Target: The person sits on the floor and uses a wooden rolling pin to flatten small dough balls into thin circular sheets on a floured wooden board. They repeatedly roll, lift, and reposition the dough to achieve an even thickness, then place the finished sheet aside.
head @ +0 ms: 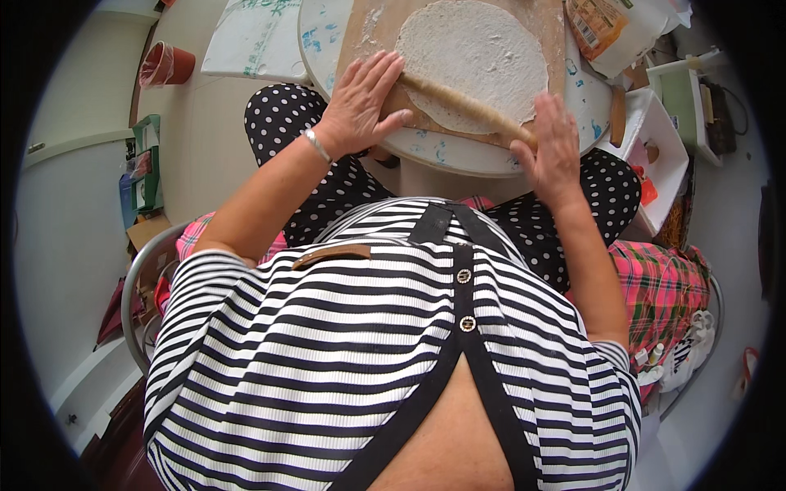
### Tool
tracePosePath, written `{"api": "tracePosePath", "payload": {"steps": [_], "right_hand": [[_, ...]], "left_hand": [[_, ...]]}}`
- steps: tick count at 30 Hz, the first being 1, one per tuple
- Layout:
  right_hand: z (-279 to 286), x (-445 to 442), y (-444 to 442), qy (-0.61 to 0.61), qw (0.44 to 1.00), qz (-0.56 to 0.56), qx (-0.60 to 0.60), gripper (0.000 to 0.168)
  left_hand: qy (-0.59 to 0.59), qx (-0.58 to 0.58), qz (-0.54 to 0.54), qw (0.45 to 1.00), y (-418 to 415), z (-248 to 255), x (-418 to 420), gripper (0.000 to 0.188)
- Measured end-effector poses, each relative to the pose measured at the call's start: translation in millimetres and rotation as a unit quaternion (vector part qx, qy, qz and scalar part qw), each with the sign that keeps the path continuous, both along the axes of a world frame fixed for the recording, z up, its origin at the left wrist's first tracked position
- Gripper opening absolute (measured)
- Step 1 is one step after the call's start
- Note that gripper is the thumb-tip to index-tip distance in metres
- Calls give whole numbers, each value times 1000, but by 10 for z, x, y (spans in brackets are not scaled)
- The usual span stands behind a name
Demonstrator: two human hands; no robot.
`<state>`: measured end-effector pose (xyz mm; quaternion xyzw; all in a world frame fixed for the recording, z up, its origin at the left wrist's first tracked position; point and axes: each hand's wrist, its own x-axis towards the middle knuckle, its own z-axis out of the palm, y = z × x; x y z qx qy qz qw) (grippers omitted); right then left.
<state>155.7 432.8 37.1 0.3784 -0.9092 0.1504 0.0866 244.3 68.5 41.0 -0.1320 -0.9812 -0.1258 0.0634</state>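
Observation:
A pale wooden rolling pin (460,101) lies slantwise across the near part of a wide, flat sheet of dough (473,46). My left hand (365,101) is at the pin's left end, its fingers stretched out and its thumb spread. At the lower right end, my right hand (551,144) lies over the pin with straight fingers, its thumb beside the tip. Both palms cover the pin's ends, so the contact under them is hidden. The dough is thin and roughly round. Beneath it is a wooden board (362,43) dusted with flour.
A round white table (442,156) with blue marks carries the board. A plastic flour bag (605,30) stands at its right, above a wooden handle (618,116). A white foam box (666,144) sits lower right. At left are a foam lid (252,43) and a red bin (178,64).

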Motion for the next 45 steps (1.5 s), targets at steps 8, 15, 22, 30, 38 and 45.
{"api": "tracePosePath", "payload": {"steps": [8, 15, 22, 30, 38, 45], "right_hand": [[-19, 468, 9, -15, 999, 50, 16, 94], [-105, -80, -26, 9, 999, -18, 45, 92], [-279, -829, -175, 46, 998, -48, 21, 99], [-190, -407, 281, 0, 999, 48, -1, 86], [-264, -650, 78, 16, 999, -18, -26, 82], [-170, -80, 314, -23, 999, -27, 17, 95]], "left_hand": [[-13, -14, -4, 1000, -56, 31, 343, 82], [2, 4, -34, 999, -48, -18, 174, 81], [-29, 14, -28, 999, -68, -47, -407, 82], [-73, 61, -69, 993, 351, 139, 419, 85], [-29, 27, -38, 998, 340, -3, 19, 84], [-78, -8, -73, 994, 383, 128, 326, 86]]}}
